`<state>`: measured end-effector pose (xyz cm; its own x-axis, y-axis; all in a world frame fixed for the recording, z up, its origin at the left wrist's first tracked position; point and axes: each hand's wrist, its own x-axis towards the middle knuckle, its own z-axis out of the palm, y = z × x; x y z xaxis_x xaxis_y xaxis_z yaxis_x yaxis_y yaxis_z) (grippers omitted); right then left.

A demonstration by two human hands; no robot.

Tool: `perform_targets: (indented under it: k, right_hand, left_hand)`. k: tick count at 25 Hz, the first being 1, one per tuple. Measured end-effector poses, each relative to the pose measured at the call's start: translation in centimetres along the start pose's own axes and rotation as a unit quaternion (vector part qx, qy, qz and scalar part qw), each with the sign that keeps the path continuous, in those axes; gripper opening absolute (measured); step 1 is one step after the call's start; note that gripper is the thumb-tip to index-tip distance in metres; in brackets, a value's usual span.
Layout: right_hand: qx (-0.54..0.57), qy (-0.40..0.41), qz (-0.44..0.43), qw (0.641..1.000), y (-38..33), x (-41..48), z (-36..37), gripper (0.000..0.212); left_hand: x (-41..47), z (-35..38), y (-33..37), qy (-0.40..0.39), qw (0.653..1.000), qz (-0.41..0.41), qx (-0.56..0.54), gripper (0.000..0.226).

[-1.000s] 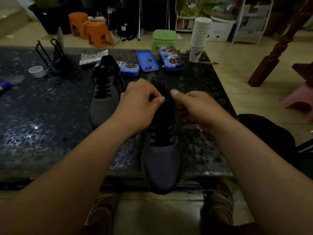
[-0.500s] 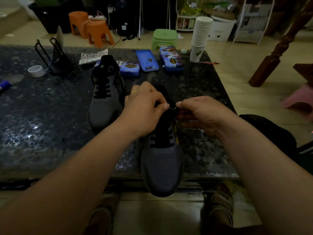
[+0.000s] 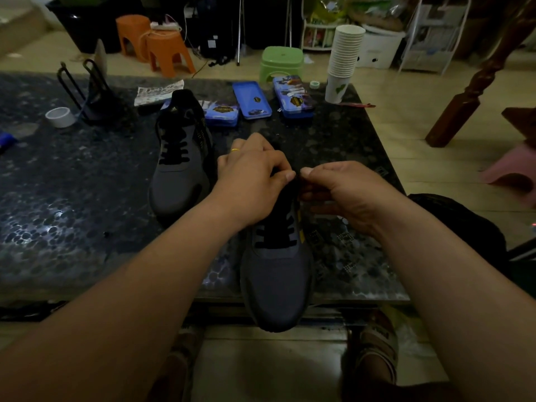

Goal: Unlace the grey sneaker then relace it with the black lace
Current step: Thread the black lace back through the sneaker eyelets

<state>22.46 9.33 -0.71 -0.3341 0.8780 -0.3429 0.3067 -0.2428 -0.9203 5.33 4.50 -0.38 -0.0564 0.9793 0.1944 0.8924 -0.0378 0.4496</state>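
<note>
Two shoes sit on the dark table (image 3: 72, 198): the grey sneaker (image 3: 277, 280) lies with its toe jutting over the table's near edge, the black lace (image 3: 275, 236) crossed through its lower eyelets and yellow marks along its right side, while the second sneaker (image 3: 179, 175) stands just beside it toward the table's middle. The left hand (image 3: 249, 184) and right hand (image 3: 345, 192) meet thumb to thumb above the tongue, each pinching the lace. Labels on the blue tins (image 3: 251, 100) by the far edge are too small to read; open tabletop spreads leftward.

Open tabletop (image 3: 348, 256) right of the grey sneaker (image 3: 278, 280) leaves passage; the second sneaker (image 3: 179, 169) crowds its left, blue tins (image 3: 251, 100) beyond
</note>
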Motion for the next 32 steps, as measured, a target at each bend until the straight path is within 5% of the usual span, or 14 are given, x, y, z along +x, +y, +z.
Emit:
perform_targets:
  k: [8,14,17,21,24,26,29,32]
  right_hand:
    - [-0.043,0.011,-0.048,0.998,0.5,-0.3,0.4,0.011]
    - [0.063,-0.019,-0.021,0.998,0.6,-0.5,1.1,0.017]
    - [0.142,0.012,0.004,0.99,0.6,-0.6,1.5,0.02]
    - [0.407,0.066,0.045,0.91,0.2,-0.5,-0.6,0.023]
    - [0.507,0.122,0.033,0.852,0.1,0.2,-2.6,0.021]
    - [0.447,0.152,0.014,0.882,0.5,0.6,-2.7,0.019]
    - [0.051,0.151,-0.068,0.985,1.0,0.1,-1.8,0.017]
    - [-0.258,0.062,-0.143,0.954,1.2,-1.1,-0.6,0.026]
  left_hand:
    - [-0.1,-0.1,-0.9,-0.016,0.997,-0.025,-0.072,0.017]
    - [0.1,0.4,-1.9,-0.018,0.993,-0.013,-0.118,0.028]
    - [0.0,0.2,-1.9,-0.021,0.996,-0.012,-0.089,0.015]
    - [-1.1,-1.6,-2.9,0.068,0.946,-0.1,-0.301,0.02]
    - [-2.6,-1.9,-4.8,0.006,0.927,-0.15,-0.345,0.016]
    - [-3.6,-1.5,-5.2,-0.073,0.944,-0.146,-0.287,0.022]
    - [-4.3,-1.4,-5.2,-0.093,0.965,-0.119,-0.217,0.013]
    - [-4.2,-1.8,-5.1,-0.053,0.95,-0.157,-0.266,0.028]
